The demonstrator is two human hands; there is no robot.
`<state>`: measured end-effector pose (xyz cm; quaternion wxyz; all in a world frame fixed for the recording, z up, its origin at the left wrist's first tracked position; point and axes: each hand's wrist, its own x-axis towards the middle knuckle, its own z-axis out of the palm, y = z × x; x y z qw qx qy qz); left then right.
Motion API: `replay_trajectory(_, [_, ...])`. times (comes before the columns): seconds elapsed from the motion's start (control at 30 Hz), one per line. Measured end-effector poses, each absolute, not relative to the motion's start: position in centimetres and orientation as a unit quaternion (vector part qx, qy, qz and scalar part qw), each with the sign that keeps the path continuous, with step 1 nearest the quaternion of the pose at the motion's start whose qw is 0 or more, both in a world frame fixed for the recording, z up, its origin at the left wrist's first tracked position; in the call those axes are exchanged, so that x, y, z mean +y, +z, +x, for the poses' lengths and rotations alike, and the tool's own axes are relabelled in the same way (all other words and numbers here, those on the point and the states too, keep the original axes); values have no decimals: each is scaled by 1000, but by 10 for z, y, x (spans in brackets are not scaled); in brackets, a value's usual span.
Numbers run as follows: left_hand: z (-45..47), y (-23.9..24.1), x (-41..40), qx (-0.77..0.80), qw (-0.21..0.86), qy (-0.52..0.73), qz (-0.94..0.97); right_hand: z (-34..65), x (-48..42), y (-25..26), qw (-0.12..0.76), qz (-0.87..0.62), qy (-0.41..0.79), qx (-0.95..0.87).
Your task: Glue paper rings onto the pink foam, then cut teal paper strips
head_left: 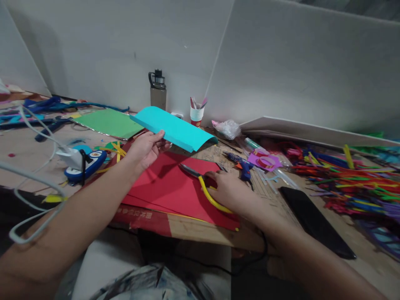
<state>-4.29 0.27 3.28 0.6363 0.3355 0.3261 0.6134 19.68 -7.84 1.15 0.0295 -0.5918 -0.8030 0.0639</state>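
Note:
My left hand (pixel 146 150) is closed on the near edge of a turquoise sheet of craft paper (pixel 175 127), thumb on top. The sheet hangs above the table and curls downward at its right end. Below it lie red paper sheets (pixel 162 187), stacked near the table's front edge. My right hand (pixel 228 187) is closed around yellow-handled scissors (pixel 212 201) over the red sheets. Their dark blades point left, toward the space under the turquoise sheet. Part of the handles is hidden by my fingers.
Left are a green sheet (pixel 106 123) and a white plug (pixel 70 157) with cable. Behind stand a bottle (pixel 158 93) and paper cups (pixel 196 113). A blue glue gun (pixel 245 168), black phone (pixel 315 221) and colourful pipe cleaners (pixel 359 175) lie right.

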Motion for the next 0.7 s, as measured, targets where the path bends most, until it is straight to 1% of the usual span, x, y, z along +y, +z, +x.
replay_trajectory(0.07, [-43,31,3,319,642,611,336,195,-78,11,37,-570,69,-818])
replay_trajectory(0.13, [-43,30,4,315,645,609,336,194,-77,15,69,-550,59,-830])
replay_trajectory(0.2, [-42,30,3,313,646,610,335,193,-75,23,133,-539,59,-830])
replay_trajectory(0.23, [-42,30,3,313,646,610,335,192,-74,28,175,-537,86,-821])
replay_trajectory(0.3, [-41,31,2,315,645,609,338,189,-69,38,273,-532,216,-772])
replay_trajectory(0.4, [-38,33,0,328,643,603,341,182,-55,49,409,-476,497,-600])
replay_trajectory(0.43, [-38,33,-1,331,644,600,341,179,-49,51,442,-445,566,-535])
replay_trajectory(0.5, [-37,35,-3,333,647,595,342,174,-34,50,491,-393,646,-432])
replay_trajectory(0.6, [-36,36,-3,337,647,593,339,169,-9,45,541,-373,674,-337])
replay_trajectory(0.7, [-37,34,-2,337,657,585,336,164,12,41,611,-389,625,-291])
